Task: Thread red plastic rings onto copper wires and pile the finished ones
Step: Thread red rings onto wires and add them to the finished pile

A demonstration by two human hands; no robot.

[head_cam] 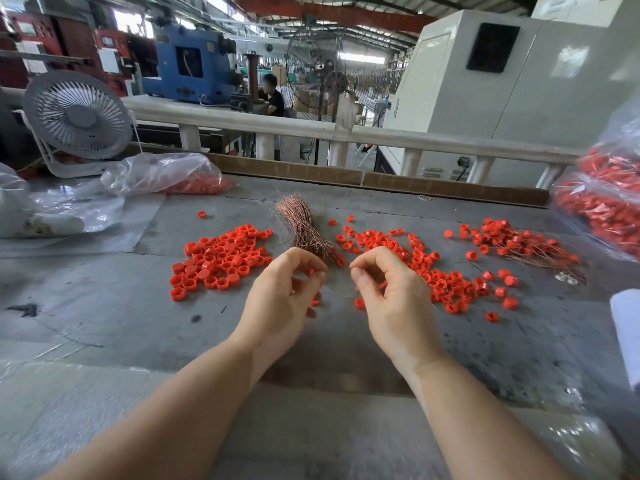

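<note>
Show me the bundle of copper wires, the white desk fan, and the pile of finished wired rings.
bundle of copper wires [304, 226], head view, middle of strands
white desk fan [78, 114], head view, grille centre
pile of finished wired rings [516, 242], head view, pile middle

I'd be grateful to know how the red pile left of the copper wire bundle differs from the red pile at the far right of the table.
The left pile is loose rings, packed close, with no wires showing. The far-right pile has thin copper wires trailing among its rings, and it lies more spread out. Both are the same red plastic rings on the grey table.

Bare table [104, 306] lies nearest; ring piles [218, 261] and wire bundle [304, 226] crowd the far side.
</note>
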